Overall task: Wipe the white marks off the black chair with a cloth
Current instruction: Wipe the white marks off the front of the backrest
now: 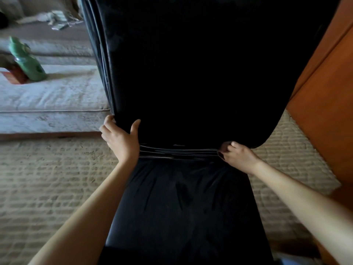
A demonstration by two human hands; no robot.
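The black chair (191, 83) fills the middle of the view, its glossy backrest rising away from me and its seat (183, 203) below. My left hand (120, 138) grips the backrest's lower left corner, thumb on the front and fingers round the edge. My right hand (236, 156) holds the backrest's lower right corner with curled fingers, near the folds where backrest meets seat. No cloth is in view, and I cannot make out white marks on the dark surface.
A beige woven carpet (47, 178) lies under the chair. At the left is a pale mattress or cushion (47, 96) with a green bottle (26, 60) on it. An orange-brown wooden panel (328, 104) stands close on the right.
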